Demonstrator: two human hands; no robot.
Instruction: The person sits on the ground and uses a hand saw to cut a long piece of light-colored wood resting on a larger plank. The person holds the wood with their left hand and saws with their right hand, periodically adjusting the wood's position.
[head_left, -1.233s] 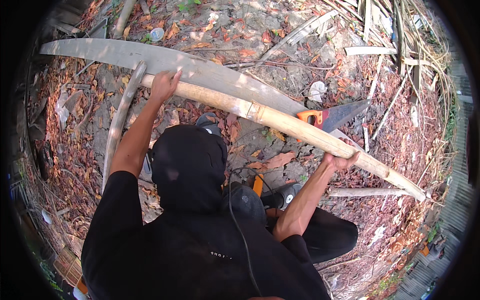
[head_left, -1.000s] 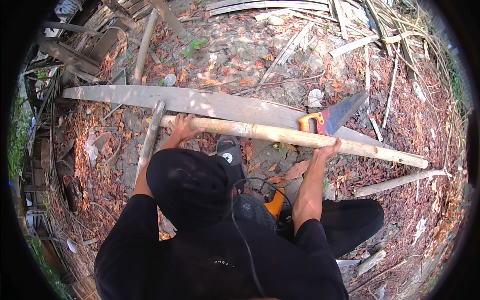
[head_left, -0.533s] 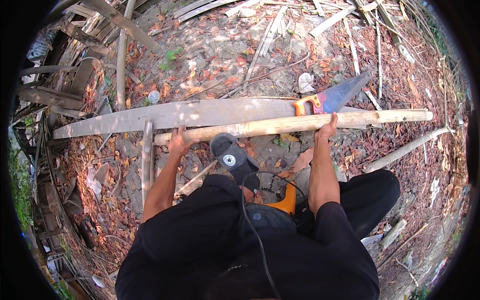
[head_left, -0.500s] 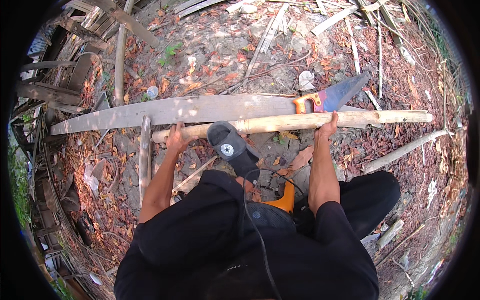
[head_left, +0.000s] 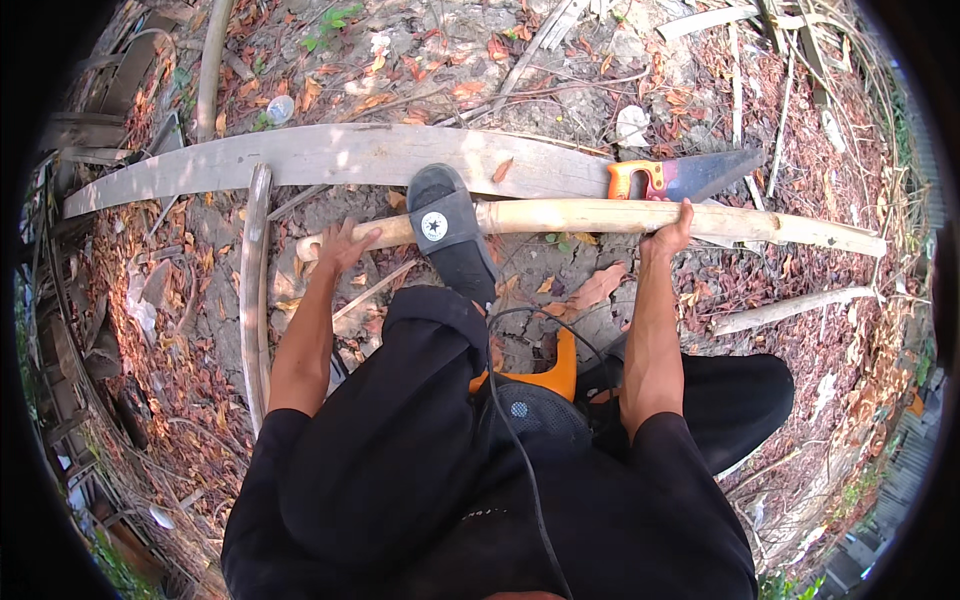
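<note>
Black pants [head_left: 390,430] cover two bent legs, nearest to us. One black cord [head_left: 525,470] hangs down there, and one orange thing [head_left: 563,365] sits between the legs; I can't tell what it is.

Next come two hands and one long, pale pole [head_left: 580,215]. The pole lies from left to right, in front of the legs. The left hand [head_left: 345,248] is spread over the pole near its left end, but I can't tell if its fingers bend round it. The right hand [head_left: 668,235] is curled round the pole, right of the middle. One dark shoe [head_left: 437,215] lies across the pole too and seems to press on it.

Done, it seems: the pole is laid out and kept from moving. Not done: I see nothing cut off it, and no hand has the saw.

One gray stick [head_left: 255,290] is at the left. Just past the pole are one saw [head_left: 700,175] with an orange handle, at the right, and one wide gray board [head_left: 350,155]. Farther off lies one clear, round cup [head_left: 280,108].
</note>
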